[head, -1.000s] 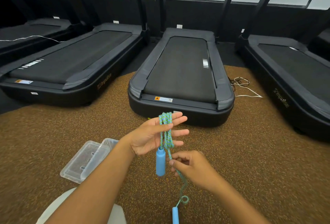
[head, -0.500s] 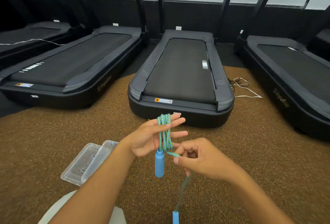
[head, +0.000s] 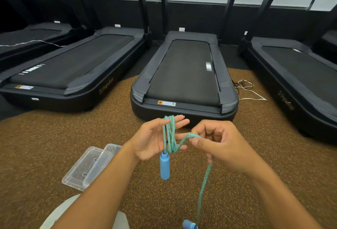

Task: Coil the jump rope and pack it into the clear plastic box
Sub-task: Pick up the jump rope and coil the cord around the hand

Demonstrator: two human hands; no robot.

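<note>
The left hand (head: pixel 155 139), palm open, carries the rope (head: pixel 169 135) looped lengthwise over its fingers, one blue handle (head: pixel 165 166) hanging at 6 o'clock. The right hand (head: pixel 218 143) pinches the free strand at 3 o'clock of the coil; its tail drops to the second handle (head: pixel 189 225). The box (head: pixel 87 168) lies open on the floor at 8 o'clock, nearer the left hand. The rope is braided green-blue.

- Left hand (head: pixel 155 139) raised palm-up, fingers spread, rope looped over them.
- Right hand (head: pixel 217 145) curled beside it, fingertips pinching a strand.
</note>
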